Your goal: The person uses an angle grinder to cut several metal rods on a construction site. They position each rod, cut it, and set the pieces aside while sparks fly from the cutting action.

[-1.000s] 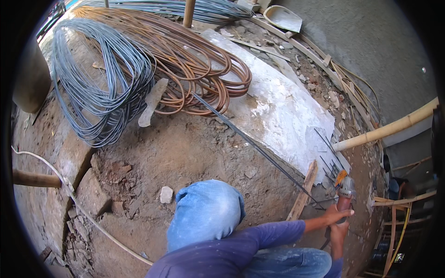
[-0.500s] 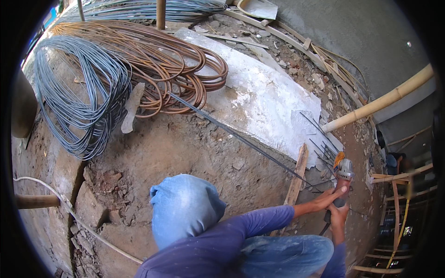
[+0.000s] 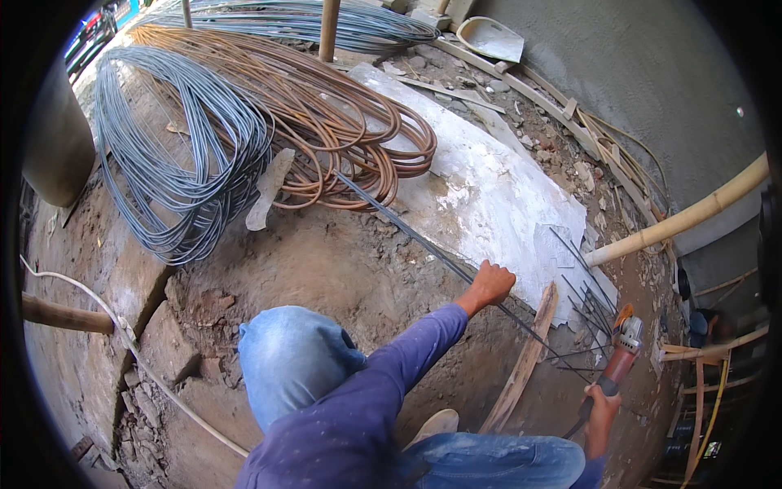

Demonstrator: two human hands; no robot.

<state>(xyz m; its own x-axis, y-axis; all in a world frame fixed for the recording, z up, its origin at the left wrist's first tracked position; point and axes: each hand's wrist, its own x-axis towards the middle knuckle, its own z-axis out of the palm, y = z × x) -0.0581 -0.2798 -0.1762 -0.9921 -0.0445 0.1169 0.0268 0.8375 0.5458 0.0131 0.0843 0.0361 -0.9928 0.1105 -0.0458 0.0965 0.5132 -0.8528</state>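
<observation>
My left hand (image 3: 490, 283) is closed in a fist around long thin steel rods (image 3: 415, 231), which run from the wire coils down toward the grinder. In my right hand (image 3: 601, 409) is an angle grinder (image 3: 622, 360) with a reddish body, dark handle and orange guard, its head pointing away from me. Under the rods lies a narrow wooden plank (image 3: 524, 359). Several short cut steel rods (image 3: 588, 303) lie beside the grinder head, partly on a white board (image 3: 476, 186).
Grey-blue (image 3: 183, 155) and rusty brown (image 3: 358, 114) coils of steel rod cover the far left. A bamboo pole (image 3: 684, 213) slants in from the right. Near the grey wall (image 3: 619, 65) lies rubble. A pale hose (image 3: 163, 387) crosses the ground at left.
My left hand has let go of the grinder, moved left and taken hold of the steel rods. My right hand still holds the grinder, now slightly lower. The whole view has shifted.
</observation>
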